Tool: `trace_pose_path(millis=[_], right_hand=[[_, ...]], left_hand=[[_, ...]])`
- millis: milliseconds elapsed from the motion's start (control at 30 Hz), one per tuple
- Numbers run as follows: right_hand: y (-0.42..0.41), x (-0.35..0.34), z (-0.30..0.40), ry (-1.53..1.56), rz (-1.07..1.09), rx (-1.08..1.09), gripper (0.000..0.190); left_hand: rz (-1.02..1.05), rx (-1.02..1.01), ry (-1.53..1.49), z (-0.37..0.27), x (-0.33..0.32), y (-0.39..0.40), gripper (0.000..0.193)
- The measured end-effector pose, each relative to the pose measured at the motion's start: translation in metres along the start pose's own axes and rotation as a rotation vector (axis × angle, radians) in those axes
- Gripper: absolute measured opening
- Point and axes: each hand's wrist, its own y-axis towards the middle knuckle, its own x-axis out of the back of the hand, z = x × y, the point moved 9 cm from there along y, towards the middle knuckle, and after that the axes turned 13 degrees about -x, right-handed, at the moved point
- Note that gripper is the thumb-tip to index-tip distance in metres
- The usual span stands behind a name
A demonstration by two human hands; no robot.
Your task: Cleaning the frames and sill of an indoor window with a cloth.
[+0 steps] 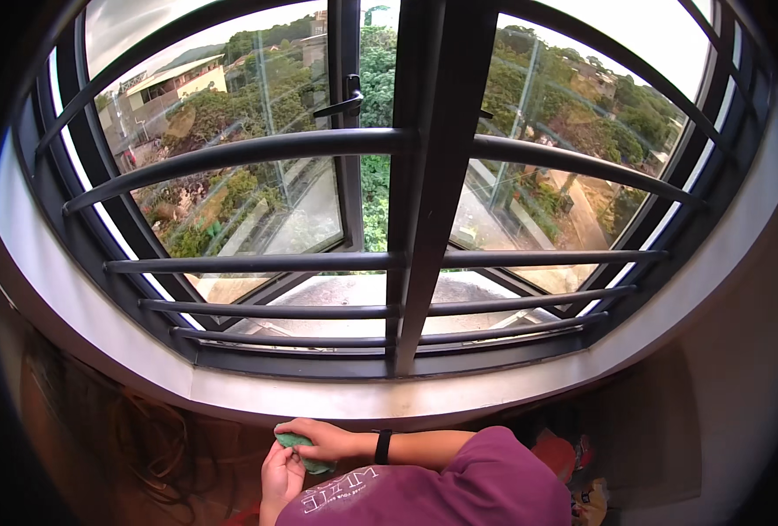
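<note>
Low in the head view, a crumpled green cloth (pixel 319 466) is bunched between my two hands, just in front of the window sill (pixel 336 394). My right hand (pixel 323 439) grips it from above, its fingers wrapped over the upper end; a black band (pixel 383 447) circles that wrist. Below and to the left, my left hand (pixel 284 472) pinches the cloth with bent fingers, partly hidden behind the folds. Part of the cloth hangs out beneath my right hand.
Dark horizontal window bars (pixel 264 263) and a thick upright post (pixel 428 197) stand beyond the sill. Two glazed sashes are swung outward; the left has a handle (pixel 346 102). Coiled cables (pixel 159 454) lie at lower left. A red item (pixel 553 454) and a yellowish packet (pixel 589 501) lie at lower right.
</note>
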Motion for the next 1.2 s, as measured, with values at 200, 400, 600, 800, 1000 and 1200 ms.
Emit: trace_pose_path(millis=[200, 400, 600, 800, 1000, 1200], right_hand=[[-0.004, 0.003, -0.009, 0.149, 0.059, -0.103, 0.047], [0.005, 0.011, -0.021, 0.225, 0.049, -0.161, 0.044], [0.016, 0.041, -0.047, 0.697, -0.319, -0.514, 0.039], [-0.015, 0.113, -0.108, 0.856, -0.771, -0.549, 0.029], [-0.017, 0.12, -0.121, 0.341, -0.859, -0.725, 0.027], [0.026, 0.097, -0.138, 0.21, -0.741, -0.812, 0.02]], left_hand=[[-0.026, 0.039, 0.26, 0.01, 0.014, -0.003, 0.028], [0.076, 0.058, 0.406, 0.001, 0.011, 0.008, 0.034], [0.107, -0.099, 0.764, -0.051, 0.068, 0.006, 0.038], [0.053, -0.195, 1.027, -0.099, 0.187, -0.009, 0.034], [0.011, -0.095, 1.083, -0.122, 0.266, -0.025, 0.032], [0.099, -0.047, 1.089, -0.128, 0.26, -0.01, 0.032]])
